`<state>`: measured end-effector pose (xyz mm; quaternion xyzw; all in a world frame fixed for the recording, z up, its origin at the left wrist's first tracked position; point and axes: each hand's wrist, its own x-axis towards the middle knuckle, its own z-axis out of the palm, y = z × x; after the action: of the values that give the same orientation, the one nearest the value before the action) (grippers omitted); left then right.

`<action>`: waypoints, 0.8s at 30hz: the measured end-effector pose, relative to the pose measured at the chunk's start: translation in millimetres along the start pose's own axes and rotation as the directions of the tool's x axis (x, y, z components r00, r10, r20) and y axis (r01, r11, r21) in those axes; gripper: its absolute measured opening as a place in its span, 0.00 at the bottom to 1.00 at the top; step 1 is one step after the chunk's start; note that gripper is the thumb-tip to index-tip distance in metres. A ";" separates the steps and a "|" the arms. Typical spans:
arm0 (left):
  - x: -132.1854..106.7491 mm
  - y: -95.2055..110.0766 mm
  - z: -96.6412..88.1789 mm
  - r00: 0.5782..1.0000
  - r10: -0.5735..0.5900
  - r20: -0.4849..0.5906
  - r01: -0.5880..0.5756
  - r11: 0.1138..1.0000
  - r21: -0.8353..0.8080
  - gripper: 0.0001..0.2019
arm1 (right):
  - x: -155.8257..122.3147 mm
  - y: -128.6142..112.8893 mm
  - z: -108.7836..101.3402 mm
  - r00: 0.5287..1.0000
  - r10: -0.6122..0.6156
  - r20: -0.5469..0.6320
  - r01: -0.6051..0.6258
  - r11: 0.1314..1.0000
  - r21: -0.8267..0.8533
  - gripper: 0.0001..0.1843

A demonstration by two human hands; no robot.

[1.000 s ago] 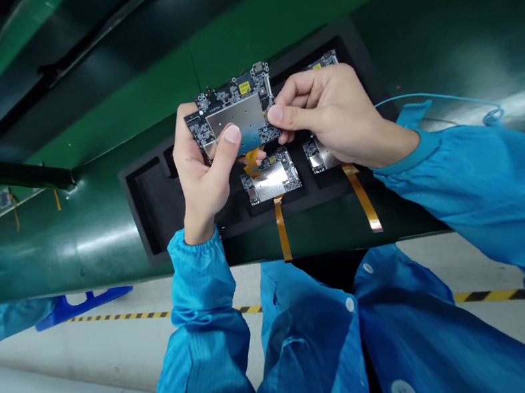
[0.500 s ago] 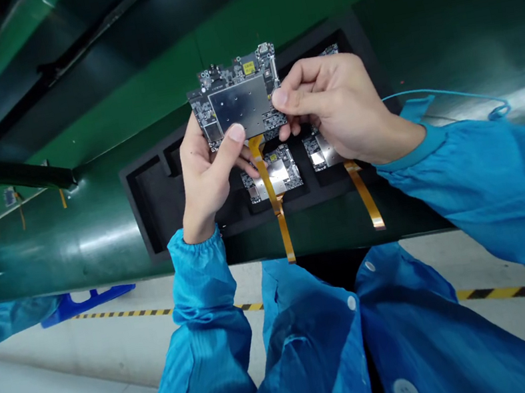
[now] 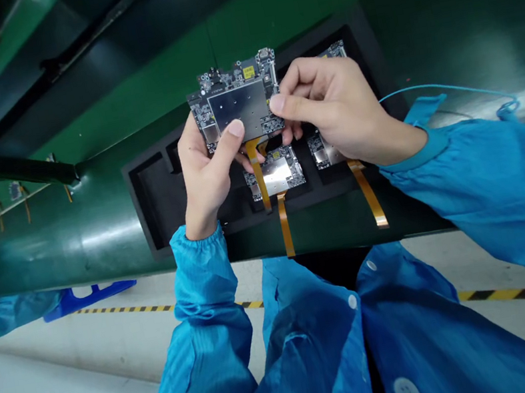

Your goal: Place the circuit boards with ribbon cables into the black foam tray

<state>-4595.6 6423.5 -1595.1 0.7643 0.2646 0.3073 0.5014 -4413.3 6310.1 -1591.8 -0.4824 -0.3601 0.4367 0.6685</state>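
Observation:
A circuit board (image 3: 246,101) with a silver shield plate and a yellow label is held up over the black foam tray (image 3: 155,205). My left hand (image 3: 209,168) grips its lower left, thumb flat on the shield. At the right edge, my right hand (image 3: 336,109) pinches the board between thumb and fingers; the fingertips behind it are hidden. An orange flat cable (image 3: 259,177) hangs from the board's lower edge. Beneath it, a second circuit board (image 3: 279,174) lies in the tray. Another circuit board (image 3: 323,150) is partly covered by my right hand.
Orange flat cables (image 3: 368,195) reach over the tray's front side onto the green bench (image 3: 96,232). A blue cord (image 3: 456,86) runs right from my right wrist. At far left are more boards (image 3: 16,191) and another person's blue sleeve (image 3: 4,316).
The held board tips slightly and its hanging cable swings a little left. Both hands keep their hold. The view shifts slightly.

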 end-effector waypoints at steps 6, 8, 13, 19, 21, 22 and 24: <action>-1.5 -2.3 -0.1 1.000 0.005 -0.029 -0.005 1.000 0.003 0.30 | 0.8 1.4 -0.3 1.000 0.000 0.025 -0.001 0.999 0.048 0.27; -2.1 -3.6 0.8 0.999 0.027 -0.041 -0.026 1.000 0.016 0.30 | 0.9 1.8 -0.7 1.000 0.018 0.025 -0.019 0.999 0.040 0.26; -1.1 -3.8 2.4 0.995 0.005 -0.096 -0.006 1.000 -0.019 0.30 | 0.2 1.9 -1.3 0.999 0.040 0.032 -0.040 0.999 0.000 0.26; -4.7 1.5 -25.5 0.965 -0.085 -0.247 0.042 0.984 -0.174 0.26 | 0.3 2.9 -1.0 0.994 0.071 0.079 -0.076 0.995 0.071 0.22; -12.0 1.4 -43.9 0.944 -0.124 -0.307 0.066 0.979 -0.193 0.24 | 2.1 2.5 -2.5 0.996 0.074 0.052 -0.080 0.989 0.127 0.18; -16.3 0.7 -53.2 0.934 -0.144 -0.327 0.084 0.978 -0.192 0.23 | 3.1 2.0 -3.6 0.997 0.073 0.030 -0.077 0.986 0.150 0.17; -25.2 -2.1 -69.5 0.914 -0.188 -0.359 0.126 0.974 -0.188 0.22 | 5.0 0.7 -6.1 0.997 0.080 0.001 -0.079 0.982 0.174 0.15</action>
<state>-4663.8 6448.3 -1580.7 0.6249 0.3904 0.4263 0.5247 -4406.2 6312.9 -1593.8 -0.4376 -0.2989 0.4913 0.6912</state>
